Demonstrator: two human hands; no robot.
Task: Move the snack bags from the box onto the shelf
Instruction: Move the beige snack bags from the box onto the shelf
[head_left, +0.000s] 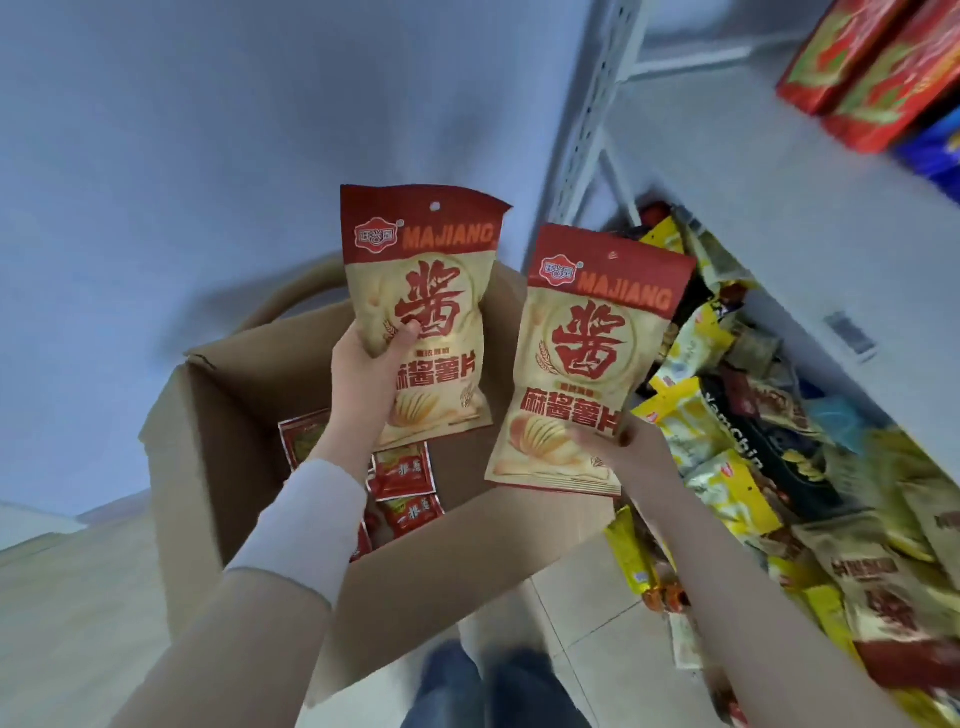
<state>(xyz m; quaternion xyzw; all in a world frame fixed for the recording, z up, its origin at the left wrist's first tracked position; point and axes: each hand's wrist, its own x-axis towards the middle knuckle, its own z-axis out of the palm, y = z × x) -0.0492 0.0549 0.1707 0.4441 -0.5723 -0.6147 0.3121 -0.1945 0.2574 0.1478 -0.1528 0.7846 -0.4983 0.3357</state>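
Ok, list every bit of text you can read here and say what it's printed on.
"MAJIANG": top band of the left bag and the right bag.
"酱": large red character on both bags.
"麻酱薯片": lower on both bags.
"YamChi": dark bag at right, ending unclear.
Red packets in the box, the bags' logo badges: too blurred to read.

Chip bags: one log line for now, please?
left hand: holds left chip bag | right hand: holds right chip bag | box: red packets inside
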